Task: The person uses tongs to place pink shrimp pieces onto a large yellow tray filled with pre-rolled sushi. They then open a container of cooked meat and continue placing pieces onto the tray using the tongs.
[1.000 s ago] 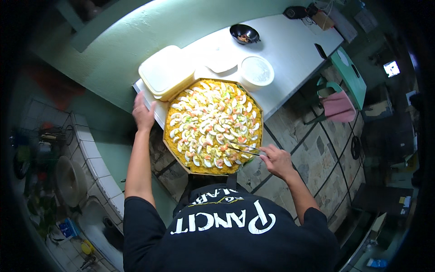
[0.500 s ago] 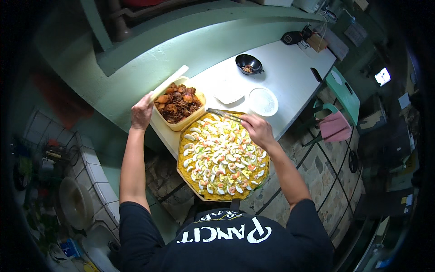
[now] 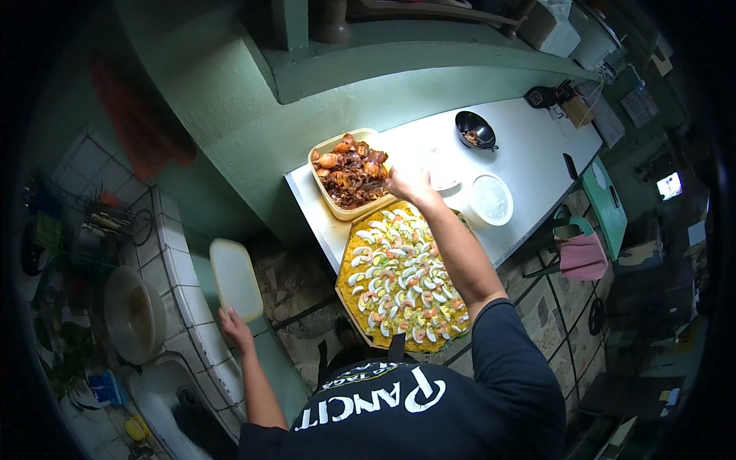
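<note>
In the head view, the left hand (image 3: pixel 237 326) has its fingers closed on the near end of a pale rectangular lid (image 3: pixel 236 280), which extends away beyond them, off the table's left side. The right hand (image 3: pixel 409 186) reaches to the right edge of a cream container (image 3: pixel 343 214); its fingertips are hard to make out, so whether they are open or gripping something cannot be told. Dark-sauced food (image 3: pixel 349 172) fills the container just left of those fingers. The octagonal tray (image 3: pixel 344 303) of yellow noodles (image 3: pixel 360 264) with egg slices lies nearer the body, beneath the right forearm. Right of these fingers stand a round white tub (image 3: pixel 491 199) and, farther off, a black bowl (image 3: pixel 470 121), both on the white table (image 3: pixel 529 153).
</note>
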Demonstrator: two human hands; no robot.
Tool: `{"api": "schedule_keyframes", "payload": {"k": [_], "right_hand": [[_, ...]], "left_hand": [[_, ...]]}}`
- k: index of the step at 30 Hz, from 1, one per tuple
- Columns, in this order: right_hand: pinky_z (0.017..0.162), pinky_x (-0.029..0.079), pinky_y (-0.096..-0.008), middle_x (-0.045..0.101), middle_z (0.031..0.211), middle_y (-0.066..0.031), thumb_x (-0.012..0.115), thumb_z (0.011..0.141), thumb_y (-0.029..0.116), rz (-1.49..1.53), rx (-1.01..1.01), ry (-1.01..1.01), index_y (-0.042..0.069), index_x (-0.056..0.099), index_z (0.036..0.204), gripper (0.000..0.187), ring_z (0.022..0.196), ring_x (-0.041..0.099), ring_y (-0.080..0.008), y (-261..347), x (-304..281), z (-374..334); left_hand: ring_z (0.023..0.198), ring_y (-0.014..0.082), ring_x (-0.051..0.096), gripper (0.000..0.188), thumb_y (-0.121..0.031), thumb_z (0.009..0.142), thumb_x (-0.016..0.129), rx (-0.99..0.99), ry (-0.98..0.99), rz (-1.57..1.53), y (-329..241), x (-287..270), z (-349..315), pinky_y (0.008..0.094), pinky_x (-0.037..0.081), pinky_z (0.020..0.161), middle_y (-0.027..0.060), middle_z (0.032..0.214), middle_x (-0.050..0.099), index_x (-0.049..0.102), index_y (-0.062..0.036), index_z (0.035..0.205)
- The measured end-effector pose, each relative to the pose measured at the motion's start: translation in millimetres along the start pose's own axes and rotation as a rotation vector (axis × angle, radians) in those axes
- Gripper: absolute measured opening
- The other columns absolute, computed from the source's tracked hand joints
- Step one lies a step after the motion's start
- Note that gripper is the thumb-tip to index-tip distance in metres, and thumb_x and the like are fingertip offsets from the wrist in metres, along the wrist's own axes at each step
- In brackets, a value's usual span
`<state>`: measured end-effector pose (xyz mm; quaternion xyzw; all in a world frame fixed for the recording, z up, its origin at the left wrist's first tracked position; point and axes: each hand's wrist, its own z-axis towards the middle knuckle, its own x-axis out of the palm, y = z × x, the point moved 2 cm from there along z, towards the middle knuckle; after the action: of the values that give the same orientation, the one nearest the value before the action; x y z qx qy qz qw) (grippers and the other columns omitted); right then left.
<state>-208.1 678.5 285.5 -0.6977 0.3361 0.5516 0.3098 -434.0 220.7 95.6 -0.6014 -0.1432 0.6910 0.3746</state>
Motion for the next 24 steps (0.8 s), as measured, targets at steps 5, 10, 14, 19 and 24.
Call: {"api": "schedule_keyframes", "payload": {"k": [5, 10, 14, 19, 24], "right_hand": [[0.080, 0.050, -0.0457, 0.067, 0.092, -0.0159, 0.053, 0.088, 0.031, 0.068, 0.039, -0.095, 0.012, 0.068, 0.099, 0.026, 0.090, 0.064, -0.0324, -8, -38, -14], [0.080, 0.049, -0.0464, 0.067, 0.091, -0.0182, 0.052, 0.089, 0.031, 0.225, 0.111, -0.244, 0.011, 0.068, 0.099, 0.027, 0.089, 0.065, -0.0352, -15, -3, 4], [0.081, 0.049, -0.0472, 0.067, 0.090, -0.0198, 0.051, 0.090, 0.031, 0.326, 0.182, -0.141, 0.010, 0.068, 0.099, 0.028, 0.090, 0.064, -0.0371, -9, 22, 19], [0.077, 0.049, -0.0484, 0.066, 0.084, -0.0187, 0.052, 0.088, 0.031, 0.349, 0.133, -0.263, 0.010, 0.067, 0.093, 0.027, 0.085, 0.064, -0.0376, -11, 27, 11], [0.078, 0.049, -0.0475, 0.067, 0.087, -0.0166, 0.049, 0.088, 0.034, 0.366, 0.122, -0.307, 0.014, 0.067, 0.095, 0.028, 0.085, 0.064, -0.0362, -20, 11, -12]], "left_hand": [[0.095, 0.0427, 0.059, 0.035, -0.025, 0.096, 0.046, -0.196, 0.151, 0.091, 91, 1, -90, 0.0462, 0.046, 0.080, 0.0271, 0.104, 0.060, 0.053, 0.0035, 0.115], [0.095, 0.0432, 0.059, 0.030, -0.019, 0.093, 0.048, -0.298, 0.400, 0.188, 107, -4, -134, 0.0471, 0.045, 0.080, 0.0262, 0.104, 0.061, 0.055, 0.0028, 0.112], [0.096, 0.0439, 0.058, 0.031, -0.018, 0.092, 0.049, -0.402, 0.417, 0.189, 121, -7, -144, 0.0467, 0.045, 0.082, 0.0268, 0.104, 0.062, 0.056, 0.0037, 0.113], [0.101, 0.0439, 0.057, 0.039, -0.021, 0.092, 0.050, -0.430, 0.360, 0.239, 141, -5, -147, 0.0458, 0.044, 0.088, 0.0282, 0.110, 0.060, 0.054, 0.0066, 0.118], [0.105, 0.0438, 0.056, 0.042, -0.023, 0.092, 0.051, -0.424, 0.362, 0.251, 146, -6, -149, 0.0451, 0.043, 0.091, 0.0283, 0.113, 0.059, 0.052, 0.0068, 0.121]]}}
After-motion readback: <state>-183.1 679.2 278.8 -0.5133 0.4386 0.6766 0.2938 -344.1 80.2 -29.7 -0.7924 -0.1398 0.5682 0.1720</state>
